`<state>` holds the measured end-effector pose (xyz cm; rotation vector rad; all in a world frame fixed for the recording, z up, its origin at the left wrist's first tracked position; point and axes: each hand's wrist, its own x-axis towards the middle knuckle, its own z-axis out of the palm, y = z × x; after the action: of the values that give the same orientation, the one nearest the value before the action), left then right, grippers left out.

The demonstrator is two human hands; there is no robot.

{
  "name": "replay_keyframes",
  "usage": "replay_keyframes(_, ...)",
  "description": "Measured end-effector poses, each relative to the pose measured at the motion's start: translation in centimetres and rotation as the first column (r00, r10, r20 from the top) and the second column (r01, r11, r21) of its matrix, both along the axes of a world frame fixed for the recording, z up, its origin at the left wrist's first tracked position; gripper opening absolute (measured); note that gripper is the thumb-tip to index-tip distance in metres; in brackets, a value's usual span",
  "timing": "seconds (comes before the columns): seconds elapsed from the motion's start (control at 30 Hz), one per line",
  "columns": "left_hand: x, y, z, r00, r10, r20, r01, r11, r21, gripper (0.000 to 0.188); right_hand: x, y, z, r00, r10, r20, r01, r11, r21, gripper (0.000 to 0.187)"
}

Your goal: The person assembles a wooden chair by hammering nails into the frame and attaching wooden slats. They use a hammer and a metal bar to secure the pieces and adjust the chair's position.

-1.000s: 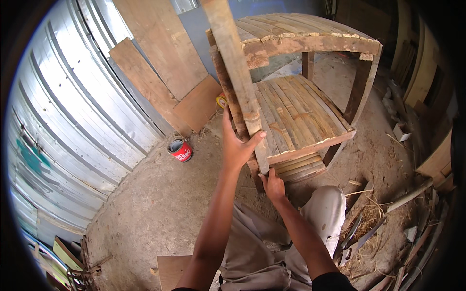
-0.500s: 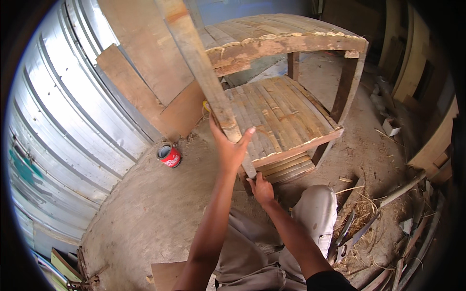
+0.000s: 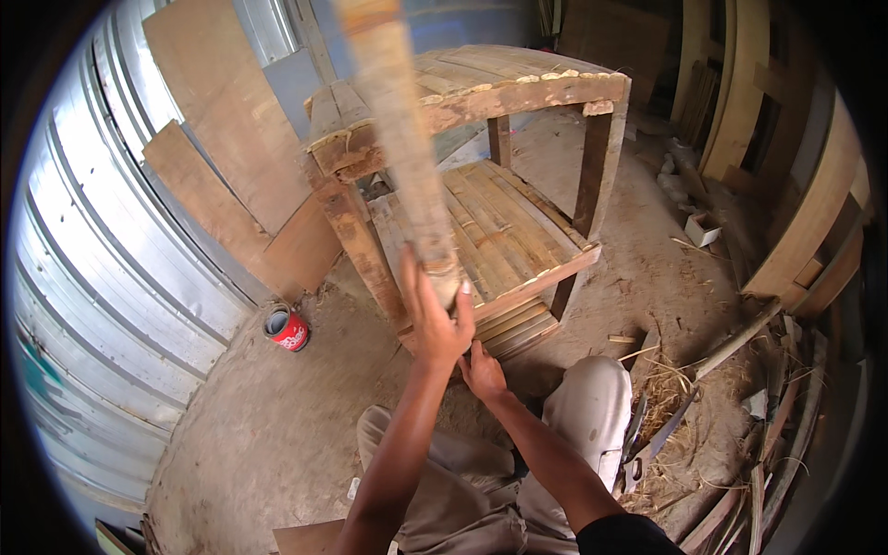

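A long bamboo slat [image 3: 404, 148], blurred toward its top, rises steeply in front of a two-tier wood and bamboo shelf [image 3: 527, 97]. Around the slat's lower part my left hand [image 3: 438, 322] is closed, thumb on the right side and fingers on the left. My right hand [image 3: 484, 373] is just below and to the right, its fingers curled at the slat's bottom end. That end is mostly hidden behind my left hand. Split bamboo pieces cover the lower tier [image 3: 499, 231] of the shelf, behind the slat.
A red can [image 3: 289, 331] stands on the dirt floor at left, near a corrugated metal wall [image 3: 120, 277]. Plywood sheets [image 3: 208, 111] lean beside it. A handsaw [image 3: 659, 439], shavings and long strips [image 3: 786, 435] lie to my right. Planks [image 3: 814, 222] stand farther right.
The view has turned a little to the right. The slat has swung right against the shelf, so the shelf's left corner and post now show. Both hands keep hold of it.
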<state>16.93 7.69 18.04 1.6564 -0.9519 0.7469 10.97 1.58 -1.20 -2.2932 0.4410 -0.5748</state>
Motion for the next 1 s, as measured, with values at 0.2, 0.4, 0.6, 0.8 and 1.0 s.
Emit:
replay_keyframes(0.2, -1.4, -7.7, 0.7, 0.852, -0.47, -0.23, 0.489, 0.872, 0.027, 0.022, -3.7, -6.6, 2.6, 0.988, -0.151, -0.046, 0.156, 0.976, 0.152, 0.041)
replay_keyframes(0.4, -1.4, -16.3, 2.7, 0.618, -0.68, -0.395, 0.703, 0.703, -0.111, 0.023, -6.1, -16.8, 4.1, 0.959, -0.268, -0.089, 0.278, 0.952, 0.125, 0.038)
replay_keyframes(0.6, -0.2, -21.2, 3.8, 0.49, -0.649, -0.582, 0.752, 0.652, -0.094, 0.028, -7.2, -24.3, 5.1, 0.958, -0.193, -0.213, 0.176, 0.98, -0.095, 0.044)
replay_keyframes(0.8, 0.4, -22.0, 3.9, 0.527, -0.577, -0.624, 0.698, 0.713, -0.07, 0.027, -4.8, -24.2, 3.9, 0.951, -0.184, -0.248, 0.179, 0.983, -0.042, 0.055)
replay_keyframes(1.0, 0.5, -22.6, 4.2, 0.613, -0.54, -0.577, 0.709, 0.698, 0.1, 0.024, -2.8, -23.8, 3.9, 0.966, -0.179, -0.188, 0.195, 0.979, 0.065, 0.05)
